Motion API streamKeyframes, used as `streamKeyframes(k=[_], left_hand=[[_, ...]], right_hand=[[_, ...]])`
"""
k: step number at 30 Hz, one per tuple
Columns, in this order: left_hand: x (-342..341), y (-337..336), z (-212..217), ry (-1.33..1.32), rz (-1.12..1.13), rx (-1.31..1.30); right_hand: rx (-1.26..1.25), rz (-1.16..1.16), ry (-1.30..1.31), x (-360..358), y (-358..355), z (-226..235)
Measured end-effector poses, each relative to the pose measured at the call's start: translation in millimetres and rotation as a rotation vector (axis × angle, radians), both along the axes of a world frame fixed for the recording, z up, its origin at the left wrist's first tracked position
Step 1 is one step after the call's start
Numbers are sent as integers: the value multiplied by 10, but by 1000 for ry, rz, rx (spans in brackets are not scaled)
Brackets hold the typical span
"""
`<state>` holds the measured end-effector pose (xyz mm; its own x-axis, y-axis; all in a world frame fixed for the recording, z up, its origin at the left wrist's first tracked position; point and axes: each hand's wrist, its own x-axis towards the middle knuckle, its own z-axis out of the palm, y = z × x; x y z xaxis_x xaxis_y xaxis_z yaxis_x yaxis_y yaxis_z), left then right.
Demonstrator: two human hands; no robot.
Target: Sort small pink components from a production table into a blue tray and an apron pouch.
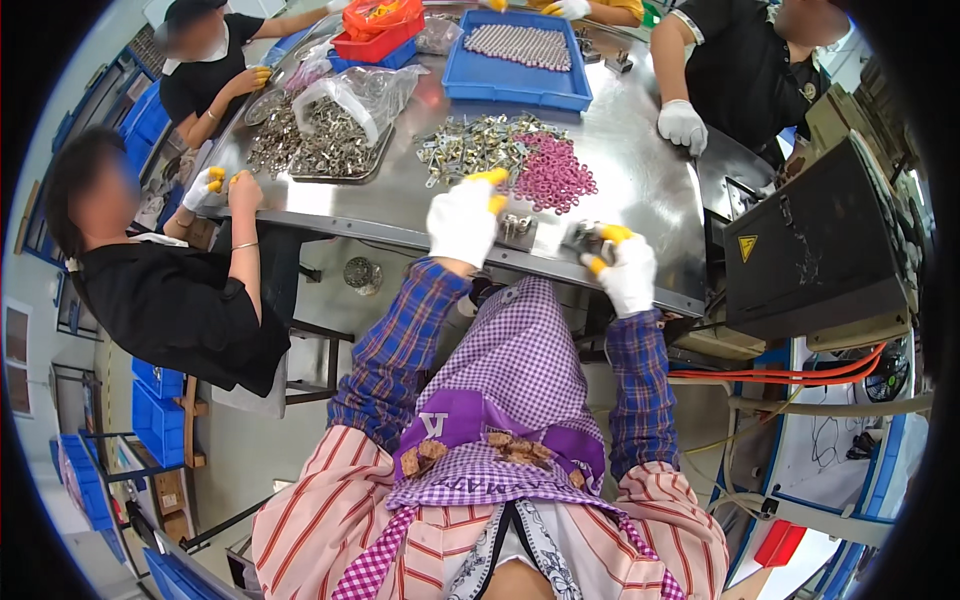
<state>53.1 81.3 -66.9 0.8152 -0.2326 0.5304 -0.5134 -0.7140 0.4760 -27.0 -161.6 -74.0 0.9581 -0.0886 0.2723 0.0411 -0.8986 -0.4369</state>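
Note:
My left hand, in a white glove with yellow fingertips, reaches over the near edge of a pile of small metal parts. Its thumb and fingers are apart, and nothing shows between them. Pink rings lie heaped just right of its fingertips. My right hand, gloved the same way, is closed at the table's front edge on a small dark metal piece, blurred and partly hidden by the fingers. Between my hands, a few small silvery cylindrical parts sit near the edge.
Behind the piles stands a blue tray with rows of pale parts. A metal tray heaped with metal pieces and a plastic bag is at left. Co-workers stand left and across the steel table. A dark cabinet borders the right side.

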Motion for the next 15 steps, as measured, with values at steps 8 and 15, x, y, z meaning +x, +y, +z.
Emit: streamKeyframes(k=[8, 15], left_hand=[[-48, -75, -447, 495, 147, -151], [309, 43, -413, 167, 294, 195]], right_hand=[[-69, -518, -28, 575, -936, -182], [-84, -559, -75, 795, -1119, -313]])
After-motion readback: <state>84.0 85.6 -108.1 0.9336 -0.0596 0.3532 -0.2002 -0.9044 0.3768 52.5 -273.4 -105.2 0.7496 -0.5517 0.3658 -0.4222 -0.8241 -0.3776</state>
